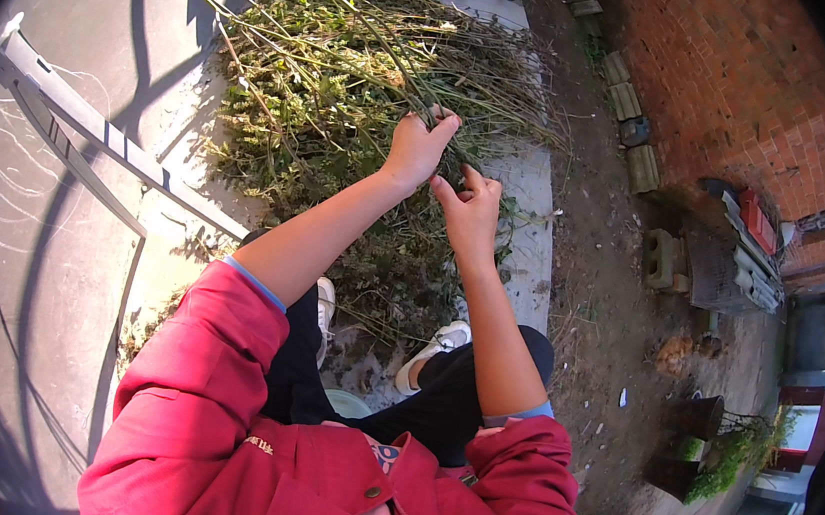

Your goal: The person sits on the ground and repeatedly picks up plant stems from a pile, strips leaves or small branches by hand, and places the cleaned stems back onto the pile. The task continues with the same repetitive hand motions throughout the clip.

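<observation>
My left hand [418,146] grips the lower ends of long, thin green plant stalks [348,6], which branch out toward the upper left. Just below and to the right of it is my right hand [476,215], its thumb and forefinger apart and the other fingers curled. I see nothing held in it, though its palm side is partly hidden. Beneath both hands spreads a heap of cut leafy plants [284,119], with stems pointing right. The heap lies on a pale concrete strip [530,251] and reaches down between my white shoes [442,338].
A metal frame [122,150] angles in from the left. Beside the concrete runs bare soil [588,238], with a brick wall [747,89] beyond. Farther right are a hollow concrete block [658,259], a wire cage [724,269] and plant pots [696,415]. A pale round container [347,403] sits between my legs.
</observation>
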